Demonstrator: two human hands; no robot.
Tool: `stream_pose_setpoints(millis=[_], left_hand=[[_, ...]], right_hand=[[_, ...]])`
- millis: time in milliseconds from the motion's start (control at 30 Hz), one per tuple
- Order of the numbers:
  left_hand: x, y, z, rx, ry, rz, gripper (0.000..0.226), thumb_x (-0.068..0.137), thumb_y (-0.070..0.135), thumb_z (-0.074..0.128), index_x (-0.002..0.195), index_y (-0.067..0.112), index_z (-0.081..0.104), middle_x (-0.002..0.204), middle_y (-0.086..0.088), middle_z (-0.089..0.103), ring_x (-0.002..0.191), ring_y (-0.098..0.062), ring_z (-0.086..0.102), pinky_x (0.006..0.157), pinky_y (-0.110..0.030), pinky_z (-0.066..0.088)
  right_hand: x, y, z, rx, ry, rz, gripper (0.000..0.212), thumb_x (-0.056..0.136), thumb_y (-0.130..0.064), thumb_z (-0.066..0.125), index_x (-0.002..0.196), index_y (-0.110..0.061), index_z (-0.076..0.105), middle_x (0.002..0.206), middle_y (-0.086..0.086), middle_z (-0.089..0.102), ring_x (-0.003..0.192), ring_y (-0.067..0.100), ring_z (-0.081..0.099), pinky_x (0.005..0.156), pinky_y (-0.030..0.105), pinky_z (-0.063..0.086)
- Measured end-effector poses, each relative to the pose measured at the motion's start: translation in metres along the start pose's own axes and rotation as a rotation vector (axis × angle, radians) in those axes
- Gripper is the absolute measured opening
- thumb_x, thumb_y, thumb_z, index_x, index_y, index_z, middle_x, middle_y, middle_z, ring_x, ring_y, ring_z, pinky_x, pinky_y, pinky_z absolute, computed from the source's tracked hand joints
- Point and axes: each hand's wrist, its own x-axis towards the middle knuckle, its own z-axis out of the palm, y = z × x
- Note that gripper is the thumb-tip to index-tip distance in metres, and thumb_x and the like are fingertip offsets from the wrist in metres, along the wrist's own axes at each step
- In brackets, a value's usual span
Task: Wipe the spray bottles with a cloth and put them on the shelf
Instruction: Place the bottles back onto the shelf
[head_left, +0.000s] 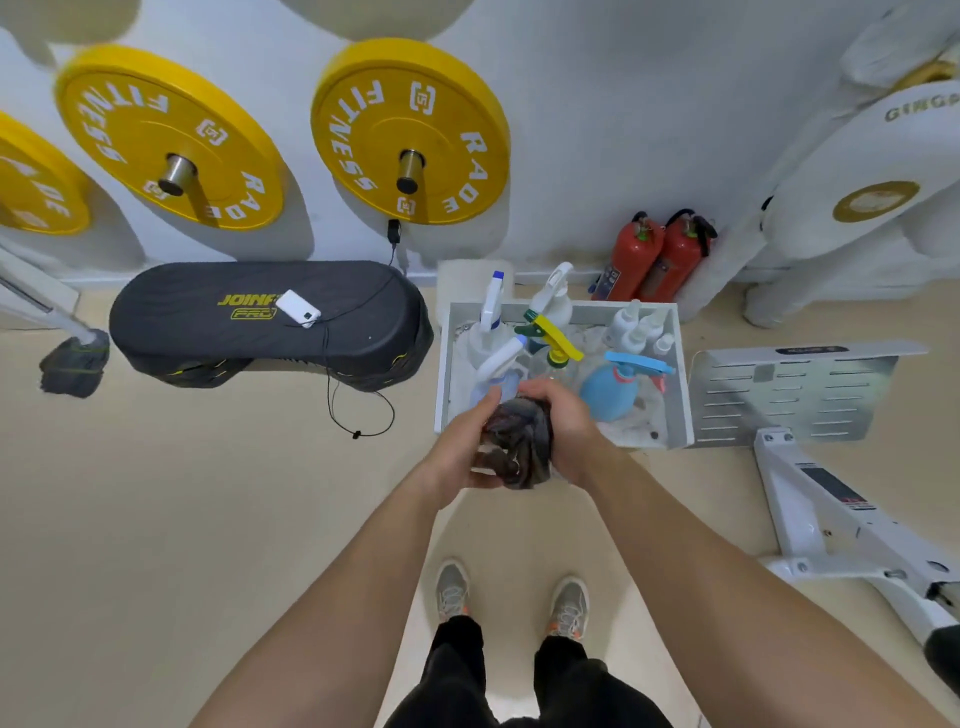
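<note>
The left hand (460, 447) and right hand (569, 418) both grip a dark cloth (522, 449) round a clear spray bottle (496, 387), mid frame. Its long side runs up the frame, white head toward the top.

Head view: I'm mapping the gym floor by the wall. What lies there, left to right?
Dark block at a pole's end → black step platform → white tray of spray bottles → perforated white plate.

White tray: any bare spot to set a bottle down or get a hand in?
Free: front-right corner of the white tray, between blue bottle and right wall; also the perforated plate beside it. Crowded: back and left, packed with trigger bottles; left hand and right hand grip the cloth over the front-left.
</note>
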Motion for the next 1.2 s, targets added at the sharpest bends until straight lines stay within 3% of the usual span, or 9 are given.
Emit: stream_pose_setpoints(millis=[133,300,500,633,833,933,1000,1133,1200], left_hand=[[0.005,-0.027,-0.037,0.088,0.015,0.084,0.017,0.099,0.035,0.062,0.107,0.021,0.065,0.092,0.001,0.065,0.066,-0.015,0.057,0.068,-0.030,0.052],[0.010,-0.037,-0.055,-0.119,0.125,0.044,0.018,0.099,0.025,0.059,0.113,0.014,0.063,0.099,-0.003,0.065,0.082,-0.022,0.064,0.073,-0.028,0.055],[0.016,-0.037,-0.050,-0.249,0.218,0.072,0.022,0.093,0.012,0.052,0.107,0.026,0.062,0.092,-0.007,0.065,0.083,-0.021,0.060,0.070,-0.034,0.055],[0.026,-0.024,-0.032,-0.368,0.035,0.167,0.030,0.095,0.038,0.066,0.122,0.026,0.061,0.120,-0.004,0.072,0.112,-0.028,0.069,0.096,-0.051,0.056],[0.029,0.008,-0.055,-0.381,0.152,0.220,0.035,0.084,0.033,0.082,0.097,0.007,0.063,0.085,-0.015,0.069,0.078,-0.030,0.069,0.082,-0.048,0.059],[0.036,0.025,-0.076,-0.177,0.194,0.218,0.021,0.084,0.022,0.081,0.087,0.009,0.064,0.071,-0.005,0.068,0.070,-0.025,0.066,0.076,-0.043,0.059],[0.039,0.042,-0.084,0.058,0.275,0.274,0.013,0.085,0.014,0.075,0.080,0.010,0.064,0.058,0.006,0.062,0.060,-0.016,0.059,0.064,-0.028,0.052],[0.058,0.079,-0.094,0.532,0.370,0.394,0.018,0.083,0.019,0.072,0.101,0.018,0.075,0.087,0.004,0.072,0.081,-0.015,0.064,0.075,-0.025,0.045],[0.069,0.097,-0.095,0.667,0.387,0.422,0.022,0.084,0.022,0.071,0.106,0.021,0.074,0.094,0.002,0.073,0.088,-0.019,0.065,0.078,-0.027,0.048]], right_hand=[[0.004,0.020,0.014,-0.147,-0.016,-0.008,0.047,0.062,-0.009,0.053,0.108,-0.002,0.058,0.097,0.015,0.058,0.094,0.029,0.058,0.087,0.041,0.050],[0.012,0.036,0.023,-0.379,-0.016,0.023,0.031,0.087,0.008,0.054,0.101,-0.017,0.065,0.103,0.012,0.067,0.095,0.025,0.065,0.087,0.041,0.055],[0.019,0.048,0.026,-0.563,0.017,-0.011,0.019,0.092,-0.007,0.056,0.107,-0.017,0.063,0.107,0.015,0.071,0.096,0.025,0.067,0.094,0.049,0.056],[0.013,0.044,0.046,-0.561,0.182,-0.186,0.022,0.089,-0.028,0.069,0.104,-0.016,0.059,0.097,0.009,0.070,0.092,0.023,0.070,0.079,0.038,0.059],[0.007,0.000,0.069,-0.599,-0.018,-0.203,0.022,0.089,-0.015,0.057,0.093,-0.015,0.079,0.095,0.018,0.075,0.091,0.031,0.072,0.082,0.047,0.061],[0.008,-0.028,0.067,-0.668,0.147,-0.270,0.024,0.096,-0.011,0.053,0.100,-0.014,0.076,0.094,0.004,0.073,0.083,0.019,0.067,0.064,0.027,0.053],[0.014,-0.046,0.062,-0.644,0.294,-0.325,0.022,0.094,-0.009,0.053,0.098,-0.017,0.073,0.087,-0.002,0.071,0.078,0.018,0.066,0.065,0.029,0.053],[0.036,-0.077,0.061,-0.757,0.377,-0.350,0.034,0.086,-0.015,0.052,0.115,-0.020,0.069,0.101,0.007,0.075,0.098,0.027,0.070,0.093,0.047,0.056],[0.054,-0.091,0.068,-0.870,0.372,-0.352,0.029,0.088,-0.015,0.053,0.114,-0.010,0.066,0.099,0.013,0.073,0.097,0.030,0.068,0.087,0.039,0.055]])
